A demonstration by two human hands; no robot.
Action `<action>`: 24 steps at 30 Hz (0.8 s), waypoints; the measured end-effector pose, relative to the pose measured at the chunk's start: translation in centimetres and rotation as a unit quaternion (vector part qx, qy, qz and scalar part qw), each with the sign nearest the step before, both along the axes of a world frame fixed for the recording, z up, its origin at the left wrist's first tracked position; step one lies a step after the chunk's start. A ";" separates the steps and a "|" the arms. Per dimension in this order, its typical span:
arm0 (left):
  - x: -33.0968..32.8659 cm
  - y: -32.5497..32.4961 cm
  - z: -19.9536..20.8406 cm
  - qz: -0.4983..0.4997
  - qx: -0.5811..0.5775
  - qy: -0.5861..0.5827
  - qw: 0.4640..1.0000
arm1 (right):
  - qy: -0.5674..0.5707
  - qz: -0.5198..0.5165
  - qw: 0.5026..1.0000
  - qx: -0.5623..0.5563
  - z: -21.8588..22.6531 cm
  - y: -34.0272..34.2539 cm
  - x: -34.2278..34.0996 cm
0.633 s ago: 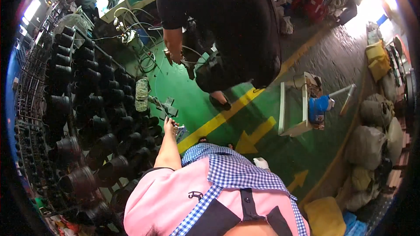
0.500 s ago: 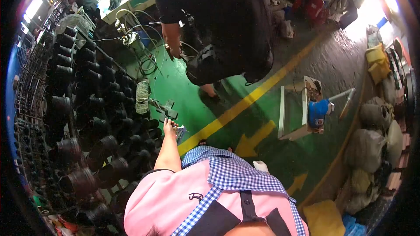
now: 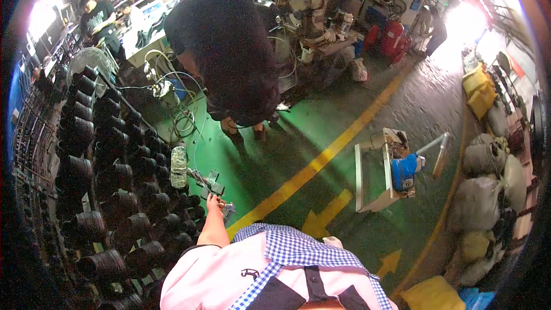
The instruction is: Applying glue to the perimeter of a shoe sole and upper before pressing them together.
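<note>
My left hand [image 3: 214, 202] reaches forward at the end of a bent arm, its fingers closed round a grey metal hand tool [image 3: 228, 211]. The tool's exact kind is too small to make out. Just beyond the fingers are a boxy grey metal part [image 3: 212, 182] and a pad wrapped in clear film [image 3: 179, 167]; I cannot tell whether they join the tool. A thin hose [image 3: 197, 138] runs up from there. A small pale shape [image 3: 333, 242] shows at the right edge of my checked apron [image 3: 310, 248]; it may be my right hand, but no fingers are visible.
Racks of black boots [image 3: 123, 206] stand close on my left. A person in black [image 3: 224, 51] stands ahead with their back turned. A white frame with a blue motor [image 3: 404, 172] sits on the right floor, before stacked sacks [image 3: 482, 195]. A yellow line [image 3: 298, 178] crosses the green floor.
The view has tilted up, showing machines at the back. The person in black stands farther off and more to the left. My left hand keeps its hold on the tool.
</note>
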State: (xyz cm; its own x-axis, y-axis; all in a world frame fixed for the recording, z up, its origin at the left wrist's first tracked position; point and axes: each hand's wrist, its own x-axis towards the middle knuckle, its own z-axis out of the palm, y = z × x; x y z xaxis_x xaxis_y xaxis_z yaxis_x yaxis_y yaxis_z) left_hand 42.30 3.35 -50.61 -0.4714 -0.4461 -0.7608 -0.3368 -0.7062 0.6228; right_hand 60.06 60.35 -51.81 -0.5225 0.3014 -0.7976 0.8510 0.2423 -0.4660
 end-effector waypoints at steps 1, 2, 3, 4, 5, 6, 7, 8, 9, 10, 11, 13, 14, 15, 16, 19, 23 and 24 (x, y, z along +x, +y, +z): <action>0.0 -0.1 -0.1 -0.011 -0.001 -0.022 1.000 | 0.020 0.017 1.000 -0.010 0.1 -0.1 -0.1; -0.1 -0.2 -0.1 -0.004 -0.002 -0.014 1.000 | 0.019 0.022 1.000 0.000 0.4 -0.3 -0.3; -0.3 -0.2 -0.2 -0.001 0.012 0.004 1.000 | 0.005 0.017 1.000 0.024 0.8 -0.4 -0.5; -0.4 -0.2 -0.1 0.009 0.018 0.009 1.000 | 0.012 0.018 1.000 0.009 1.3 -0.5 -0.6; -0.8 -0.2 -0.1 0.022 0.028 -0.004 0.999 | 0.006 0.010 1.000 0.008 1.8 -0.7 -0.7; -0.9 -0.1 -0.1 0.011 0.009 -0.017 1.000 | -0.001 0.002 1.000 0.006 2.2 -0.9 -0.8; -1.3 0.0 0.0 0.012 0.012 0.002 1.000 | -0.004 0.007 1.000 0.017 2.5 -1.0 -0.9; -1.6 0.1 0.0 0.017 0.009 0.002 1.000 | -0.007 0.012 1.000 0.027 2.6 -1.0 -1.0; -1.9 0.2 0.0 0.028 0.009 -0.027 0.999 | -0.012 0.015 0.999 0.034 2.5 -1.0 -1.1; -2.3 0.3 -0.1 0.021 0.018 0.008 1.000 | -0.006 0.030 0.999 0.032 2.2 -0.9 -1.1; -2.4 0.4 -0.1 0.021 0.029 0.012 0.999 | -0.004 0.044 0.999 0.026 1.6 -0.7 -1.1; -2.6 0.4 -0.3 0.043 0.041 -0.010 0.998 | -0.018 0.022 0.999 0.040 0.1 -0.4 -0.7; -2.8 0.5 -0.4 0.034 0.035 -0.011 0.999 | 0.003 0.042 0.999 0.031 -0.7 -0.2 -0.5; -2.6 0.5 -0.4 0.020 0.042 0.018 0.999 | -0.015 0.045 0.998 0.046 -1.4 -0.1 -0.3; -2.6 0.5 -0.4 0.026 0.041 0.023 0.999 | -0.003 0.040 0.998 0.048 -1.9 0.0 0.0; -2.3 0.7 -0.1 0.032 0.033 0.004 0.999 | -0.004 0.005 1.000 0.014 -2.7 0.1 0.3; -2.3 1.0 0.8 0.030 0.033 0.002 0.999 | -0.050 0.064 0.995 0.057 -2.0 0.0 -0.3; -2.4 1.1 1.0 0.020 0.038 0.016 0.999 | -0.043 0.086 0.993 0.066 -1.8 0.0 -0.4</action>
